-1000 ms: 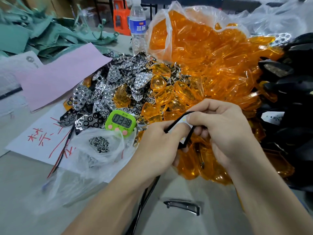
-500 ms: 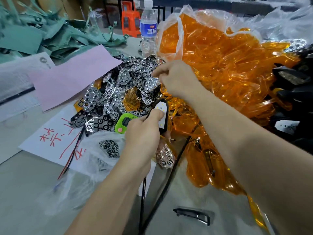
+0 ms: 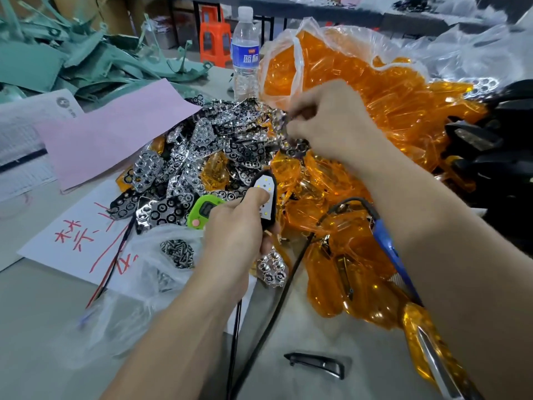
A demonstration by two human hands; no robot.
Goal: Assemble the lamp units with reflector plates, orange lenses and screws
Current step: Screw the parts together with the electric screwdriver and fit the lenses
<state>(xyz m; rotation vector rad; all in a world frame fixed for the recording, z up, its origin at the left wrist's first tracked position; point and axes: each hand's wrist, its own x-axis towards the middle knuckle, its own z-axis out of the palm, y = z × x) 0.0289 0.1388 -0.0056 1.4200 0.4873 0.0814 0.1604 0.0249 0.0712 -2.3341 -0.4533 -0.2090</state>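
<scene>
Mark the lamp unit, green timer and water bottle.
lamp unit (image 3: 267, 188): head view, white LED board.
green timer (image 3: 205, 209): head view, its display.
water bottle (image 3: 245, 57): head view, blue label.

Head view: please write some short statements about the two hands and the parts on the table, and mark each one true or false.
1. The left hand grips a black lamp unit with its white board facing up. True.
2. The right hand rests on the water bottle. False: its curled fingers are at the pile of reflector plates.
3. The green timer lies just beside the left hand. True.
4. The screws lie loose on the pink paper. False: they are inside a clear plastic bag.
5. An orange lens already covers the held lamp unit. False: its white board is bare.
</scene>
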